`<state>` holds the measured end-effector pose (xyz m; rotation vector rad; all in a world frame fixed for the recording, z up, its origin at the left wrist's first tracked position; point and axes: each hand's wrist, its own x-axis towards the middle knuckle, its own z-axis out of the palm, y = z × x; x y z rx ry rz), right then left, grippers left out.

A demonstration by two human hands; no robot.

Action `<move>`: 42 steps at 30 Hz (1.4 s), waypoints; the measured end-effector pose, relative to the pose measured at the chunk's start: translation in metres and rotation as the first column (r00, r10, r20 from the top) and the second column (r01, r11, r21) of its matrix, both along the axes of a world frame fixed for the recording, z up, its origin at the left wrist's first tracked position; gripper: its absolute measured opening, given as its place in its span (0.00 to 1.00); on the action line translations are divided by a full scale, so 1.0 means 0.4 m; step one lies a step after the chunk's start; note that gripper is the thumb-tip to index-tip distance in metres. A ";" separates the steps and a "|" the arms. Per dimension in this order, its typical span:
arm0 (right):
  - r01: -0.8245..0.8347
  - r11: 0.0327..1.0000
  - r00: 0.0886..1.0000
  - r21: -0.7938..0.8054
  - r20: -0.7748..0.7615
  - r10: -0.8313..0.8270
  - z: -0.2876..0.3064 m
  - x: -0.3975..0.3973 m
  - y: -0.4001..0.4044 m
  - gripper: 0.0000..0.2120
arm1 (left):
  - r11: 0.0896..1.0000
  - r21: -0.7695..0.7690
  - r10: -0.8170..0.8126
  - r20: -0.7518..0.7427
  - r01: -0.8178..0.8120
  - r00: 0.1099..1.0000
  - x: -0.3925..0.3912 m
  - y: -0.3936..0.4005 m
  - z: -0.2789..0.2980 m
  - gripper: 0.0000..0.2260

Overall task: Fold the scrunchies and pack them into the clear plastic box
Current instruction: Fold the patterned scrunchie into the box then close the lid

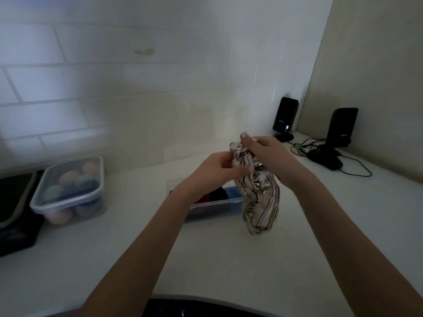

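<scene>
A cream scrunchie with dark stripes (261, 202) hangs in the air above the white counter, held at its top by both hands. My left hand (215, 172) pinches its upper left edge. My right hand (270, 156) grips the top from the right, fingers wrapped over the fabric. Just behind and below, the open clear plastic box (212, 208) sits on the counter with red, black and blue scrunchies inside; my left wrist hides part of it.
A lidded clear container (68, 191) of coloured round items stands at the left, beside a black object (13, 213) at the counter's left edge. Two black speakers (285, 117) (338, 133) with cables stand in the back right corner. A tiled wall rises behind.
</scene>
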<state>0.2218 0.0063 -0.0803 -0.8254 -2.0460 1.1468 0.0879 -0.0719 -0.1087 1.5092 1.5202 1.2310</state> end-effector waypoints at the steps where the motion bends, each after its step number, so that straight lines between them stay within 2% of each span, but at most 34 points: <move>1: 0.003 0.999 0.999 -0.045 -0.049 -0.005 -0.002 -0.008 0.001 0.25 | 1.000 0.015 0.017 0.054 -0.017 0.998 -0.004 0.004 -0.003 0.12; 4: -0.077 0.954 0.982 -0.290 -0.188 0.022 -0.014 -0.014 0.019 0.26 | 0.995 -0.006 0.096 0.216 -0.097 0.972 -0.028 0.000 -0.011 0.05; 6: -0.174 0.887 0.954 -0.428 -0.296 0.045 -0.026 -0.013 0.029 0.24 | 0.986 -0.003 0.162 0.254 -0.166 0.954 -0.044 -0.003 -0.010 0.07; 8: -0.238 0.855 0.933 -0.462 -0.353 0.069 -0.044 -0.017 0.040 0.18 | 0.976 -0.014 0.209 0.339 -0.218 0.917 -0.053 -0.002 -0.004 0.09; 9: -0.267 0.846 0.928 -0.461 -0.359 0.098 -0.055 -0.019 0.046 0.15 | 0.972 -0.031 0.222 0.445 -0.233 0.868 -0.060 0.002 -0.001 0.10; 10: -0.297 0.842 0.928 -0.451 -0.344 0.143 -0.063 -0.018 0.051 0.11 | 0.974 -0.046 0.205 0.591 -0.221 0.780 -0.070 0.004 0.003 0.10; 11: -0.321 0.843 0.931 -0.432 -0.307 0.198 -0.069 -0.015 0.056 0.08 | 0.984 -0.047 0.147 0.754 -0.170 0.640 -0.084 0.003 0.009 0.10; 12: -0.336 0.848 0.936 -0.410 -0.247 0.251 -0.073 -0.009 0.059 0.06 | 0.995 -0.027 0.065 0.895 -0.091 0.442 -0.100 -0.002 0.017 0.11; 13: -0.337 0.862 0.941 -0.378 -0.166 0.295 -0.078 -0.002 0.063 0.06 | 1.000 0.023 -0.017 0.969 -0.021 0.246 -0.117 -0.008 0.022 0.12; 14: -0.320 0.886 0.946 -0.335 -0.069 0.316 -0.081 0.004 0.064 0.06 | 0.995 0.094 -0.095 0.991 0.014 0.092 -0.131 -0.015 0.024 0.12; 15: -0.290 0.915 0.950 -0.282 0.027 0.310 -0.084 0.009 0.064 0.05 | 0.986 0.168 -0.169 0.985 0.004 0.042 -0.141 -0.020 0.024 0.12; 16: -0.260 0.937 0.953 -0.236 0.097 0.289 -0.085 0.012 0.063 0.02 | 0.976 0.212 -0.209 0.974 -0.037 0.087 -0.144 -0.026 0.026 0.14; 18: -0.235 0.953 0.955 -0.193 0.134 0.263 -0.092 0.014 0.061 0.05 | 0.961 0.250 -0.209 0.938 -0.122 0.275 -0.144 -0.036 0.026 0.19; 19: -0.243 0.947 0.958 -0.212 0.100 0.268 -0.094 0.012 0.059 0.06 | 0.954 0.245 -0.163 0.908 -0.174 0.386 -0.141 -0.034 0.020 0.19; 20: -0.257 0.932 0.961 -0.256 0.033 0.274 -0.093 0.010 0.055 0.07 | 0.962 0.207 -0.113 0.894 -0.177 0.433 -0.135 -0.033 0.014 0.15; 21: -0.286 0.909 0.958 -0.304 -0.060 0.282 -0.092 0.007 0.052 0.07 | 0.964 0.202 -0.074 0.827 -0.172 0.557 -0.135 -0.022 -0.001 0.09; 22: -0.324 0.881 0.945 -0.345 -0.154 0.287 -0.089 0.003 0.047 0.07 | 0.979 0.174 -0.067 0.774 -0.110 0.630 -0.123 -0.012 0.003 0.03; 24: -0.398 0.839 0.909 -0.370 -0.281 0.307 -0.082 -0.005 0.033 0.08 | 0.965 0.100 0.116 0.666 -0.242 0.737 -0.105 0.015 -0.016 0.07; 25: -0.438 0.820 0.885 -0.369 -0.338 0.321 -0.079 -0.010 0.024 0.07 | 0.963 0.137 0.108 0.589 -0.231 0.801 -0.084 0.016 -0.018 0.07; 26: -0.479 0.797 0.855 -0.368 -0.400 0.329 -0.077 -0.014 0.015 0.07 | 0.967 0.195 0.058 0.449 -0.161 0.892 -0.073 0.019 -0.024 0.10; 27: -0.518 0.773 0.824 -0.365 -0.457 0.336 -0.072 -0.017 0.006 0.07 | 0.970 0.201 0.056 0.364 -0.138 0.930 -0.068 0.019 -0.029 0.14; 30: -0.597 0.722 0.759 -0.350 -0.537 0.368 -0.061 -0.020 -0.010 0.10 | 0.956 0.279 0.060 0.099 -0.085 0.993 -0.062 0.016 -0.032 0.17; 33: -0.640 0.687 0.742 -0.344 -0.511 0.434 -0.061 -0.016 -0.012 0.18 | 0.942 0.327 0.143 -0.199 -0.072 0.969 -0.069 0.021 -0.026 0.15; 35: -0.681 0.666 0.716 -0.305 -0.469 0.517 -0.057 -0.010 -0.016 0.17 | 0.941 0.333 0.159 -0.280 -0.059 0.947 -0.079 0.020 -0.024 0.09; 37: -0.663 0.694 0.735 -0.280 -0.419 0.533 -0.052 -0.006 -0.018 0.14 | 0.922 0.348 0.263 -0.235 -0.172 0.936 -0.089 0.016 -0.029 0.02; 38: -0.618 0.737 0.770 -0.274 -0.399 0.498 -0.048 -0.007 -0.017 0.13 | 0.907 0.339 0.318 -0.166 -0.249 0.934 -0.094 0.012 -0.026 0.03; 40: -0.482 0.836 0.846 -0.261 -0.387 0.367 -0.044 -0.009 -0.009 0.11 | 0.914 0.243 0.310 0.101 -0.326 0.945 -0.102 0.009 -0.022 0.06; 42: -0.377 0.891 0.873 -0.254 -0.418 0.250 -0.037 -0.013 -0.004 0.10 | 0.956 0.157 0.174 0.378 -0.248 0.909 -0.098 0.002 -0.010 0.03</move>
